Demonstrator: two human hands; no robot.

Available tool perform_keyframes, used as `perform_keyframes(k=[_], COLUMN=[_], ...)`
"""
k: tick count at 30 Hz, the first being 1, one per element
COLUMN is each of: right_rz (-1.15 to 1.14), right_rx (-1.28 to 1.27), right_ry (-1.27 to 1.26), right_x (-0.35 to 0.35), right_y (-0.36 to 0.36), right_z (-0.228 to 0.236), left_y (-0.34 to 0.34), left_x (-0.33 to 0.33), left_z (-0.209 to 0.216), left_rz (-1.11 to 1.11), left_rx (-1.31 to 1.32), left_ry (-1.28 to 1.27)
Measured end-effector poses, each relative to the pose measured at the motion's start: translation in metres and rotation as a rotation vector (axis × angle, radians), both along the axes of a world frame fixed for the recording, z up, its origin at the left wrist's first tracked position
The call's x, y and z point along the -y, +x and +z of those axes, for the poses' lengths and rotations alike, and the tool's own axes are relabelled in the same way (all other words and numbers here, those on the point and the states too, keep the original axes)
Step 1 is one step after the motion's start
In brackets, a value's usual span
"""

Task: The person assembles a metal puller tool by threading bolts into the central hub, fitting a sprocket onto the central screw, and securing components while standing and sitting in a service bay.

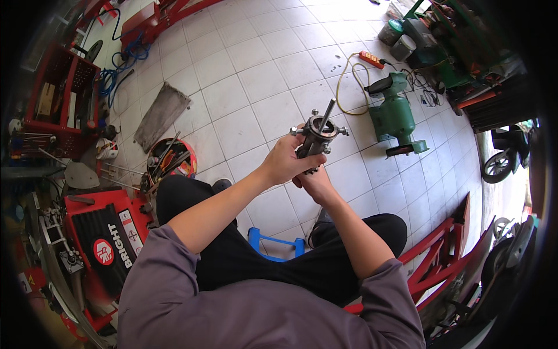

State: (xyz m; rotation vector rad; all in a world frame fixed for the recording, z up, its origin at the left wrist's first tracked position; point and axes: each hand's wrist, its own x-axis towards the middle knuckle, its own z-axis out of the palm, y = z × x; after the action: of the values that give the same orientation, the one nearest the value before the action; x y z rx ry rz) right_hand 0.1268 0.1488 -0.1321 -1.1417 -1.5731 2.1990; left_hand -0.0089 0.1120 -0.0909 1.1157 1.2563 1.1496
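A dark metal cylinder with screws sticking out around its top ring is held in front of me above the floor, slightly tilted. A thin steel rod stands out of its open upper end. My left hand wraps round the cylinder's side below the screws, its thumb across the front. Lower down, my right hand is closed at the cylinder's bottom end, where a toothed edge partly shows. The fingers of both hands are partly hidden behind the piece.
A red bucket of hand tools stands by my left knee, near a flat grey board. Right of the hands lies a green bench grinder, with a yellow cord and an orange power strip. A blue stool shows between my legs.
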Motion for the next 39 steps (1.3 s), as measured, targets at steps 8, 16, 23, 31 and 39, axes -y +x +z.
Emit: perform_keyframes(k=[8, 16, 23, 31, 39], right_rz=[-0.119, 0.209, 0.513, -0.154, -0.147], right_rx=[-0.165, -0.069, 0.683, -0.328, -0.396], right_ry=[0.397, 0.531, 0.912, 0.775, 0.973], right_x=[0.006, 0.007, -0.038, -0.026, 0.02], right_y=[0.004, 0.006, 0.048, 0.042, 0.031], right_z=[-0.01, 0.004, 0.021, 0.083, 0.085], left_y=[0.004, 0.006, -0.001, -0.007, -0.009], left_x=[0.002, 0.003, -0.001, 0.0, 0.006], left_z=[0.003, -0.011, 0.03, -0.002, -0.004], left_rz=[0.012, 0.122, 0.078, 0.165, 0.195], left_rx=[-0.034, 0.224, -0.312, -0.439, -0.45], left_ry=[0.234, 0.068, -0.021, 0.371, 0.631])
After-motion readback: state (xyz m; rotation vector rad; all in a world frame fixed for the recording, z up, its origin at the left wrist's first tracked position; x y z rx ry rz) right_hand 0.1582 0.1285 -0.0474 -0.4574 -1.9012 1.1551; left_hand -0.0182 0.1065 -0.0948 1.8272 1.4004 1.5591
